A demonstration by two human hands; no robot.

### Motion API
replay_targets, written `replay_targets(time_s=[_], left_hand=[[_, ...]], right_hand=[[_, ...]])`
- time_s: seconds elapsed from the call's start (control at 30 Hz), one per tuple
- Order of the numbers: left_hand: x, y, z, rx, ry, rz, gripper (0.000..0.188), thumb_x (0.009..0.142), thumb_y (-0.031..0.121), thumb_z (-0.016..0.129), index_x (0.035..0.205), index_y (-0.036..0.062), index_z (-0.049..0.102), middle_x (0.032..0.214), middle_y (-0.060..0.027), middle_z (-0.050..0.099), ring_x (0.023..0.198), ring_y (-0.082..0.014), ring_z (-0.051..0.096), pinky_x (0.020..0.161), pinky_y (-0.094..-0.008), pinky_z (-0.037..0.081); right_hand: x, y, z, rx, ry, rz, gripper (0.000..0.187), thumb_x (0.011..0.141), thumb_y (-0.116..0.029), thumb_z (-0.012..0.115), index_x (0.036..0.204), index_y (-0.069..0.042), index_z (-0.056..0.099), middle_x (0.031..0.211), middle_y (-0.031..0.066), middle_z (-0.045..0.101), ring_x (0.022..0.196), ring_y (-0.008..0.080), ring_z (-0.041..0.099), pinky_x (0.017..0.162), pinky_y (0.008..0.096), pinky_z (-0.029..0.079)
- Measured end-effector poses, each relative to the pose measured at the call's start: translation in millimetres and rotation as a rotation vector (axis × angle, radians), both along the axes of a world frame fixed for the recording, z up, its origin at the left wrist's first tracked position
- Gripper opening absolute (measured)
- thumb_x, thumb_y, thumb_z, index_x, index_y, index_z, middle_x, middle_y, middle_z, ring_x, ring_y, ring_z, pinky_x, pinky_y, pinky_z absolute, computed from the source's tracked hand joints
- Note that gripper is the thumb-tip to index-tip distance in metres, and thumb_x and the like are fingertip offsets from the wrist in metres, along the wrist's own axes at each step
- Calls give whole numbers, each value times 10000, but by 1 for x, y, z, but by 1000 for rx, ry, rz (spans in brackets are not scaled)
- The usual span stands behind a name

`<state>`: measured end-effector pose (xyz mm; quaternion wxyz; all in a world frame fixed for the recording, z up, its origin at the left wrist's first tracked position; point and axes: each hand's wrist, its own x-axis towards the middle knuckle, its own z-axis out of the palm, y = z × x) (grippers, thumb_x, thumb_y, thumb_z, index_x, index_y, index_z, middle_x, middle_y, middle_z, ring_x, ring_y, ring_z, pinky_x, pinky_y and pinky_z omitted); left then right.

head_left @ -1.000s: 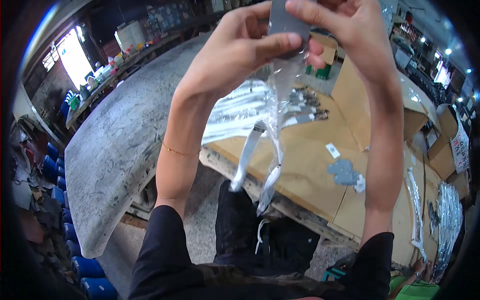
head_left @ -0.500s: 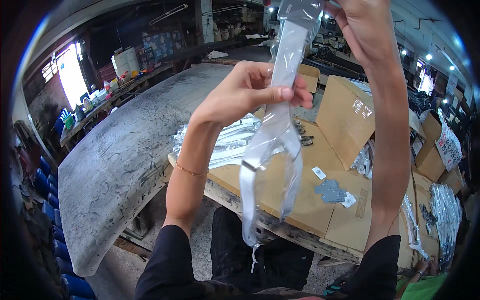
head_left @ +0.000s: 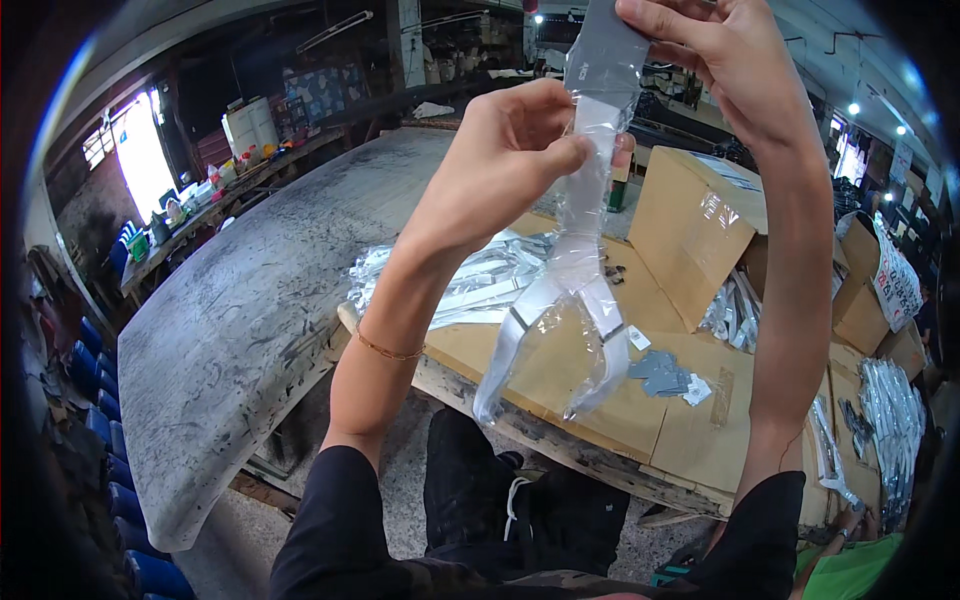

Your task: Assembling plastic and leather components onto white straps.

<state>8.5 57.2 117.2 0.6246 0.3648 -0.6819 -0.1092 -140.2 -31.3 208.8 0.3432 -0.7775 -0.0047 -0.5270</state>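
White suspenders (head_left: pixel 574 268) in a clear plastic sleeve hang upright in front of me, their two lower straps spread apart. A grey card (head_left: pixel 606 65) sits at the top of the sleeve. My right hand (head_left: pixel 735 70) is closed on the card's upper edge, between thumb and fingers. Lower down, my left hand (head_left: pixel 510 165) pinches the sleeved strap just under the card, its thumb in front and fingers partly hidden behind. Beneath them on the cardboard-covered table lie a pile of wrapped white suspenders (head_left: pixel 480 275) and a few loose grey cards (head_left: pixel 660 374).
An open cardboard box (head_left: pixel 690 235) with more wrapped straps stands right of centre. Further right is a stack of clear-wrapped packs (head_left: pixel 893 430), with a co-worker's green sleeve (head_left: pixel 855 570) below. A long grey worktable (head_left: pixel 250 300) extends on the left, near blue containers (head_left: pixel 120 465).
The suspenders have swung more upright and shifted slightly right, their lower ends rising and spreading. My left hand has moved up towards the card; my right hand has come down a little, further into view.
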Motion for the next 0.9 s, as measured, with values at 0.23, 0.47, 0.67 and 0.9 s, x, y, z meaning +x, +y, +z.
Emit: replay_targets(time_s=[0.23, 0.47, 0.67, 0.9], left_hand=[[1, 4, 2, 99, -18, 104, 177, 873, 74, 637, 1026, -11, 608, 874, -38, 655, 801, -80, 586, 746, -228, 470], [2, -5, -10, -5, -43, 183, 147, 885, 104, 615, 931, -36, 611, 842, -34, 648, 737, -69, 566, 692, -238, 471], [7, -6, -12, 70, 91, -18, 237, 915, 137, 604, 1105, -4, 606, 977, -84, 672, 818, -125, 638, 780, -285, 508], [0, -14, -6, 38, -96, 265, 259, 898, 208, 648, 1068, 13, 645, 888, -73, 689, 823, -116, 640, 771, -272, 509]], right_hand=[[-13, 19, 11, -179, 168, -207, 97, 816, -80, 712, 802, 6, 669, 692, 41, 643, 626, 84, 571, 595, 215, 455], [-2, 19, 7, -48, 212, -221, 111, 824, -81, 701, 809, 26, 673, 719, 70, 659, 636, 113, 594, 615, 236, 483], [3, 14, -9, -225, 89, -161, 126, 812, -87, 713, 800, 30, 669, 737, 85, 667, 656, 118, 601, 618, 237, 481], [18, -6, -17, 16, -52, -138, 155, 812, -109, 711, 812, 43, 677, 756, 91, 670, 672, 119, 599, 613, 245, 477]])
